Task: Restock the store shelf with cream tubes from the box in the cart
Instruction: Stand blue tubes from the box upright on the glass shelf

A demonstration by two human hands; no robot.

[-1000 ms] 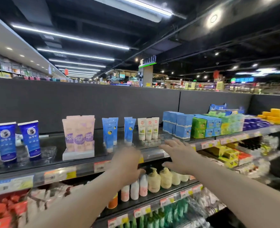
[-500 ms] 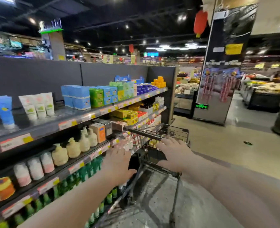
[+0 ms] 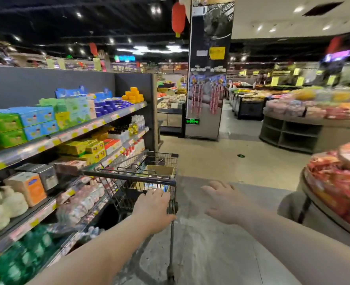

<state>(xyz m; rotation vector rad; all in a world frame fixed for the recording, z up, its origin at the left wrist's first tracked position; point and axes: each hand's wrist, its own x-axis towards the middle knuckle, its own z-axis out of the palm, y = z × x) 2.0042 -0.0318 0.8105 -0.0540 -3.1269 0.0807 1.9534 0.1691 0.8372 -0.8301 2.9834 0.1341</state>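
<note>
Reaching forward, the person's left hand hangs with fingers loose and empty just short of the dark handle bar of the wire shopping cart, while the right hand spreads flat and empty over the floor beside the cart. Inside the cart sits a brown cardboard box, its contents too blurred to identify, and the stocked store shelf runs alongside the cart.

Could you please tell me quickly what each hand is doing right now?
Left hand: open, empty, near the dark metal wire shopping cart; contact cannot be told.
Right hand: open, fingers spread, holding nothing.
</note>
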